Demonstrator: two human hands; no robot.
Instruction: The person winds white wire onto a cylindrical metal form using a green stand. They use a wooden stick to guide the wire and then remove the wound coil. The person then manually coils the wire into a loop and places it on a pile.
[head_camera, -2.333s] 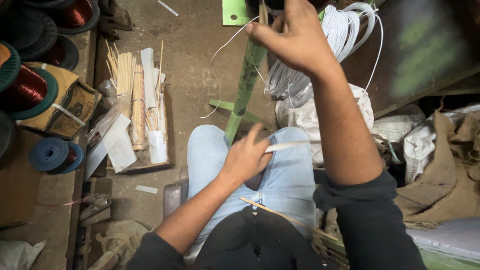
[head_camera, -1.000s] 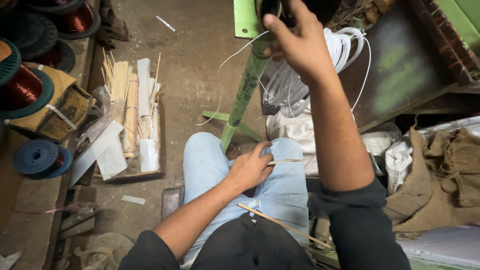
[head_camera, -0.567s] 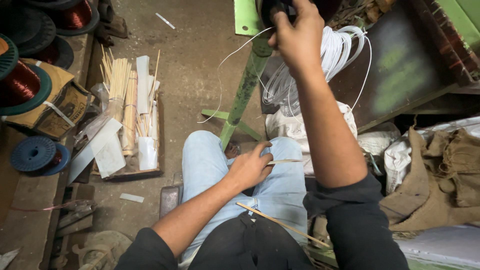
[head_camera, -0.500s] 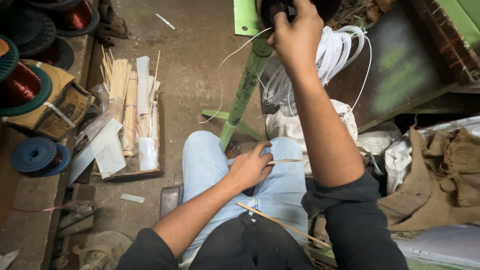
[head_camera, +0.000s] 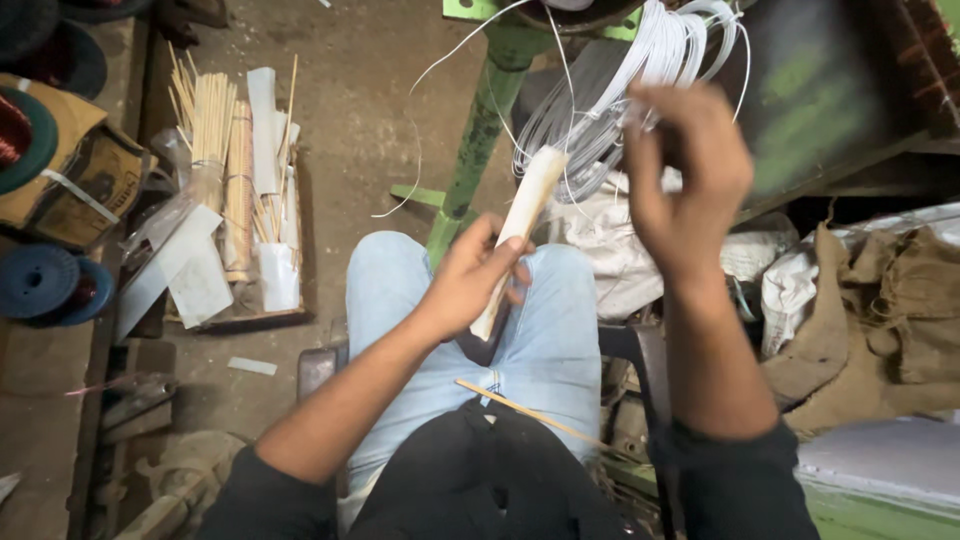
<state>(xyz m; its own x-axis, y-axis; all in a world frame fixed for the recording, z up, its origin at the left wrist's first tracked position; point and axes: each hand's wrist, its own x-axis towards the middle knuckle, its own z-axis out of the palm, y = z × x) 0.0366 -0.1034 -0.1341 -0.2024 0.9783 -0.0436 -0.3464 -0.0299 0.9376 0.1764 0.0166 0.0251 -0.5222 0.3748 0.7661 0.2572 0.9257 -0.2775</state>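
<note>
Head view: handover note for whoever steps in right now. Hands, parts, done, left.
Left hand: gripping a pale rolled strip upright over the lap.
Right hand: raised at the white wire coil, fingers pinched; blurred, so cannot tell if it holds wire.
Parts: coil hangs by the green post; thin stick lies across the lap; tray of sticks and paper strips on the floor.
Done: strip in hand.
Left: strip not yet touching the coil.

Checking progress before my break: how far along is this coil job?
Done: a white wire coil hangs wound at the green stand. In hand: the left hand grips a cream strip; the right hand is at the coil. Left: sticks and strips in the tray lie unused.
</note>
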